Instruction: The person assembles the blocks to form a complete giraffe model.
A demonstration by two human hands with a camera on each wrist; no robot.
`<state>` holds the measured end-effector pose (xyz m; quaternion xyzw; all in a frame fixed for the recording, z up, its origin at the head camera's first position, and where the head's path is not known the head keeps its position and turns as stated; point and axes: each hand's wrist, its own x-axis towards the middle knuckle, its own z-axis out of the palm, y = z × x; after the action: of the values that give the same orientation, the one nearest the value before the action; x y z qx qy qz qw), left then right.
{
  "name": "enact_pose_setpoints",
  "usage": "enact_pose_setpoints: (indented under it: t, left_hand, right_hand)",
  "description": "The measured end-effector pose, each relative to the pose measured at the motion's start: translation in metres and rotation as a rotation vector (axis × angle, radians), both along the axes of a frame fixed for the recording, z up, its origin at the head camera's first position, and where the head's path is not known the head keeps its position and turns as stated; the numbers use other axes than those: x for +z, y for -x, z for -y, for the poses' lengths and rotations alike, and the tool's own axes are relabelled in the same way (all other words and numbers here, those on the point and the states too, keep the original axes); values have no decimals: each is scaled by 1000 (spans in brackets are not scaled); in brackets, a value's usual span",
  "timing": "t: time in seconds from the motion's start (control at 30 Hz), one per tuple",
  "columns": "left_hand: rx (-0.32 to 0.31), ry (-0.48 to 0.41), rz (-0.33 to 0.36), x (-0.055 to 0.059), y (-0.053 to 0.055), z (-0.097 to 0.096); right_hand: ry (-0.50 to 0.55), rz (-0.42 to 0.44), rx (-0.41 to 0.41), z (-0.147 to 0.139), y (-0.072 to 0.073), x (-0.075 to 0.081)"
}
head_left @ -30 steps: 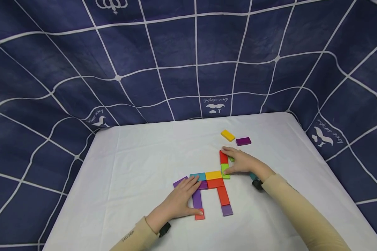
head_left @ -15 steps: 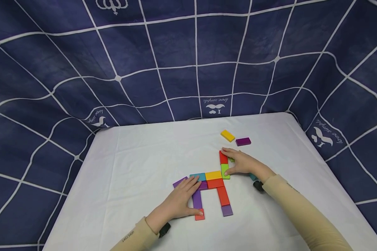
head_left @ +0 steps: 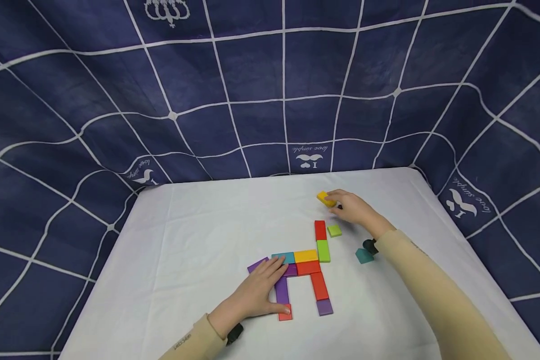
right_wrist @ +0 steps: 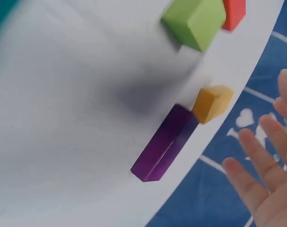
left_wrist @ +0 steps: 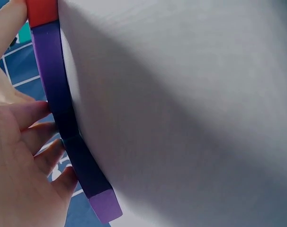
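Right hand (head_left: 352,207), with twelve o'clock taken as the far edge of the table in the head view: the fingers are spread rather than pressed together, and reach toward nine to ten o'clock. The fingertips overlap the loose yellow block (head_left: 322,196); whether they touch it cannot be told, and the right wrist view shows no pinch.

The governing relation appears to be this: the yellow block lies just off the fingertips, between nine and ten o'clock from the hand's middle. Its long axis runs from ten to four o'clock, one short end pointing toward the thumb side. The right hand is plainly the nearer; the left hand (head_left: 254,294) is well apart, between seven and eight o'clock from the block, fingers extended across joined purple blocks (head_left: 281,290), thumb on a red square (head_left: 285,317).

A dark purple block (right_wrist: 165,144), mostly hidden under the right hand in the head view, has its long axis from one to seven o'clock in the right wrist view.

Farther out from the yellow block, an upright red block (head_left: 320,230) lies near six o'clock, a small green square (head_left: 334,230) between five and six, and a teal pentagon (head_left: 363,257) near five, all on white cloth (head_left: 193,230).
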<state>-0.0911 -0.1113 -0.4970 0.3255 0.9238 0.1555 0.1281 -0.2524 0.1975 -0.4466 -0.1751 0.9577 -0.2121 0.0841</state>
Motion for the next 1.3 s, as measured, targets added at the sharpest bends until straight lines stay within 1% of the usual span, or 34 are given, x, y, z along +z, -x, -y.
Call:
enact_pose_setpoints:
  t: [0.1,0.2,0.33,0.43,0.6,0.73,0.9,1.0,1.13,1.23,1.3]
  left_hand:
    - [7,0,10,-1,0,1]
    - [12,0,19,-2,-1,2]
    - [16,-6,15,-3,-2,2]
    - [19,-9,8,-4,-3,2]
    - [16,-7,-12,-4,-3,2]
    - [14,-3,-10,-3,-2,2]
    - [6,-7,-2,-3,-3,1]
    - [3,-7,-4,-3,-3,1]
    - [4,0,-7,-5,-2,2]
    - [2,5,-11,-6,-1,3]
    - [0,6,-12,-7,0,3]
  right_hand:
    - [-28,51,-27,0,13,-5]
    - [-53,97,-52,2,21,-13]
    - [-71,124,-76,5,26,-22]
    - [-88,125,-70,8,26,-26]
    - [-96,106,-55,10,26,-26]
    - [-96,105,-58,9,26,-25]
    - [-187,104,-55,10,24,-29]
    - [-254,63,-37,14,21,-31]
    - [-292,-12,23,20,19,-30]
    - [-280,-41,60,24,19,-29]
    - [-241,-46,49,25,19,-27]
